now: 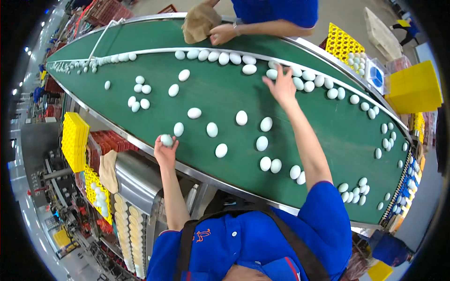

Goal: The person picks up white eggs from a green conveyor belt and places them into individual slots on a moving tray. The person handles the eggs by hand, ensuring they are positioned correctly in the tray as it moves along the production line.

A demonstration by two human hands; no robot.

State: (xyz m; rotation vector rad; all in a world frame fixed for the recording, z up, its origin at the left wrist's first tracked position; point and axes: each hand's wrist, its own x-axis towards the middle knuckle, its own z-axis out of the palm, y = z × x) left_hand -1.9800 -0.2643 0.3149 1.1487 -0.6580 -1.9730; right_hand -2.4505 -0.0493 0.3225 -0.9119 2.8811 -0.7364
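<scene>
My left hand is at the near edge of a green conveyor belt, its fingers closed around a pale blue-green egg. Another pale egg lies just beyond those fingertips. Across the belt, my right hand reaches to the white guide rail with fingers spread. Beneath and beside its fingertips is a row of eggs, including a bluish egg near the thumb and another egg right of the hand. Whether the fingertips touch an egg is hard to tell.
Opposite me, a person's hand is beside a brown cloth. Yellow egg trays are stacked at left, with more yellow trays at right. A roller section carrying eggs adjoins the belt's right end. A metal machine housing stands below left.
</scene>
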